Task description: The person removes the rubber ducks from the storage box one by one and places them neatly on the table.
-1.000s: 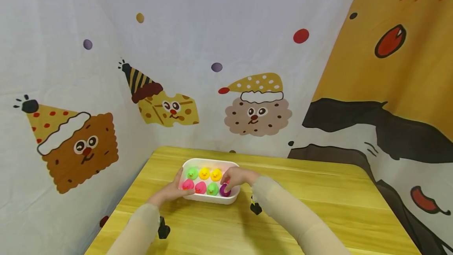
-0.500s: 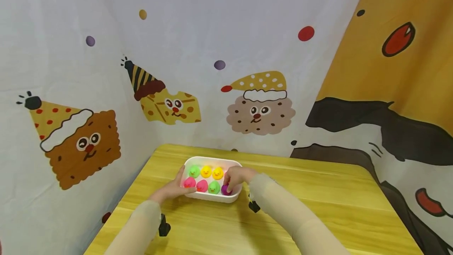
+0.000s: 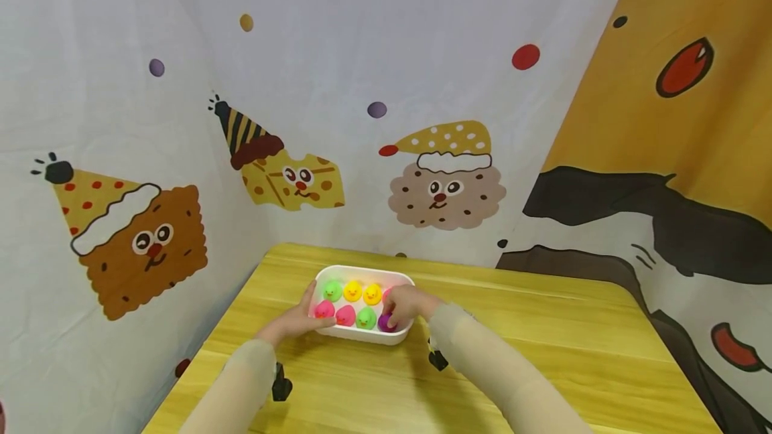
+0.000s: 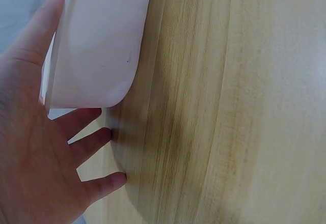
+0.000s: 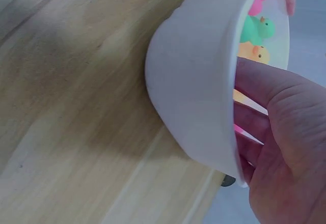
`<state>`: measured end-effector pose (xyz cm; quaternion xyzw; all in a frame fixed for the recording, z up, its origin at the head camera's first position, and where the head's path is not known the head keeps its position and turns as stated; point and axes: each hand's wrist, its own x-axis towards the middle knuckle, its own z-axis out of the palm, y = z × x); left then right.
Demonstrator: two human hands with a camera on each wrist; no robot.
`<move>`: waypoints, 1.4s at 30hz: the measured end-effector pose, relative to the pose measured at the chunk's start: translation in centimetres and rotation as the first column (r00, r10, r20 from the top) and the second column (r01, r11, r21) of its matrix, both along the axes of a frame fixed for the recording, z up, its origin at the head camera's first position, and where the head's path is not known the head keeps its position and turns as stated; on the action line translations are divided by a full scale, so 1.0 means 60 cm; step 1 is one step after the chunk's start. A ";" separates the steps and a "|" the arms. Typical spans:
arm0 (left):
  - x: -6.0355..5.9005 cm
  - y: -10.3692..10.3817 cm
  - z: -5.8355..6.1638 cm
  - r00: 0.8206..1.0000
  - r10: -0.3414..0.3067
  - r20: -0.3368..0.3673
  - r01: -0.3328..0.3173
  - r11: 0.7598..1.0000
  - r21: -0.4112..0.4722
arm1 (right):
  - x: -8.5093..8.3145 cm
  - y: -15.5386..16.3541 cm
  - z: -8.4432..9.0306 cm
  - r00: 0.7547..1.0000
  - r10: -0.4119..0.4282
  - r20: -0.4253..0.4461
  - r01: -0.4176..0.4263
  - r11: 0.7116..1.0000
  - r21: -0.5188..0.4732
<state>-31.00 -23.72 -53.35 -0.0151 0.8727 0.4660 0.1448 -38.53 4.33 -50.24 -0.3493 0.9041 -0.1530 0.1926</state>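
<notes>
A white tray (image 3: 362, 337) sits on the wooden table (image 3: 543, 353) and holds several small rubber ducks in two rows: green (image 3: 332, 290) and two yellow (image 3: 352, 291) at the back, two pink (image 3: 345, 315), a green (image 3: 366, 318) and a purple duck (image 3: 386, 322) in front. My left hand (image 3: 304, 319) lies with straight fingers against the tray's left end (image 4: 97, 46), thumb along its side. My right hand (image 3: 405, 305) reaches over the tray's right rim (image 5: 198, 96), fingers curled down onto the purple duck, partly hiding it.
Cartoon-printed cloth (image 3: 422, 86) hangs close behind and to the left of the table. The table's left edge (image 3: 199, 360) runs beside my left arm. Bare wood lies in front of and to the right of the tray.
My right fingers have settled lower over the purple duck and cover more of it. The left hand and the tray have stayed in place; the view shifted slightly.
</notes>
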 end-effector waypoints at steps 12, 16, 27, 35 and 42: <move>0.002 0.001 0.002 1.000 0.002 0.015 -0.003 1.000 0.010 | 0.008 0.003 0.007 0.999 0.008 -0.054 -0.011 0.998 -0.067; 0.001 0.003 0.002 1.000 -0.017 0.014 0.017 1.000 -0.012 | 0.008 0.011 0.020 1.000 -0.012 -0.012 0.011 0.993 -0.115; 0.002 0.008 0.012 0.999 -0.049 0.005 0.049 0.998 -0.036 | 0.004 0.041 0.066 0.998 -0.070 -0.007 0.068 0.988 -0.141; 0.005 0.001 0.012 0.997 -0.077 -0.021 0.076 0.996 -0.049 | 0.006 0.067 0.083 0.995 -0.100 0.011 0.101 0.981 -0.168; 0.006 -0.003 0.018 0.996 -0.091 0.006 0.091 0.994 -0.055 | 0.009 0.092 0.093 0.991 -0.132 0.006 0.131 0.974 -0.182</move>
